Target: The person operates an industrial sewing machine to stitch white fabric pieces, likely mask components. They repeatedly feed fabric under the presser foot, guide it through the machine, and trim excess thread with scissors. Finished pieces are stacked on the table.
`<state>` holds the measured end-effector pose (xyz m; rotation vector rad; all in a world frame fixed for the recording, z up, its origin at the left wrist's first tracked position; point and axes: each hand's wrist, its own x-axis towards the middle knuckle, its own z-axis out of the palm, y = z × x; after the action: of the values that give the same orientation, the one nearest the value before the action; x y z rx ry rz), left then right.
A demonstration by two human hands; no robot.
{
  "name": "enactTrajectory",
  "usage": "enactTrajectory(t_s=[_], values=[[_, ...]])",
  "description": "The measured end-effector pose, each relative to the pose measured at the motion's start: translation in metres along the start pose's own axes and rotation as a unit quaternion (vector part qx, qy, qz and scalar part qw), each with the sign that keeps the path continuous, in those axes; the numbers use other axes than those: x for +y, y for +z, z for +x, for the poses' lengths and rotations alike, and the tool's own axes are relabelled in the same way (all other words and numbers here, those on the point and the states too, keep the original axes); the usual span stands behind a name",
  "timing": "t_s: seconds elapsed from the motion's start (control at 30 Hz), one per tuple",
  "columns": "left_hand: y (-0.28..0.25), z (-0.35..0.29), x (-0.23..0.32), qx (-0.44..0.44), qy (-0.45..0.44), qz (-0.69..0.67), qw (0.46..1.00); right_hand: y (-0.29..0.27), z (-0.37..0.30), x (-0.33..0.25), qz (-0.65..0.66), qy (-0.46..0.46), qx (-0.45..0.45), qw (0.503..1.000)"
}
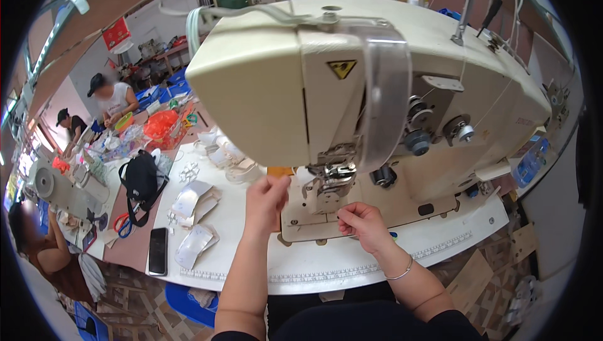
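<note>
Left grip [267, 195] raised just left of the needle area, fingers pinched together, on what cannot be told: too small to see. Right grip [362, 220] low and just right of the same spot, fingers curled shut as if around something thin, also too fine to make out; a thin bangle [400, 272] on that wrist.

Directly above and between both grips, looming: cream sewing machine [352, 77], head overhanging the fingers, presser foot [331, 181] just up and between them, closer to the right grip. Little room overhead; open space only toward the body and out to the left.

Beneath both grips: white table [251, 253], its near edge with a printed ruler strip curving below the wrists. Left of the left grip, well apart: stacked white cut pieces [196, 215], then black phone [157, 250] near the table's edge, black bag [141, 181] farther up. Far left, beyond: other people seated at a cluttered table.
</note>
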<state>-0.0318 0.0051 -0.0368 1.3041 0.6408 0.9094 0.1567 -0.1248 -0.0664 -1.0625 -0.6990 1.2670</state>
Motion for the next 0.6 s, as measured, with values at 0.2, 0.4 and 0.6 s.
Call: enactTrajectory(t_s=[0.2,0.4,0.6], values=[[0.017,0.042,0.001,-0.099,0.067,0.186,0.975,0.004,-0.007,0.003,-0.024,0.003,0.0,1.0],[0.012,0.025,-0.015,0.054,0.243,0.236,0.939,-0.016,-0.012,0.018,-0.038,0.031,0.008,0.999],[-0.079,-0.101,0.023,0.334,0.231,0.66,0.632,-0.015,-0.013,0.043,-0.158,0.043,-0.015,0.986]])
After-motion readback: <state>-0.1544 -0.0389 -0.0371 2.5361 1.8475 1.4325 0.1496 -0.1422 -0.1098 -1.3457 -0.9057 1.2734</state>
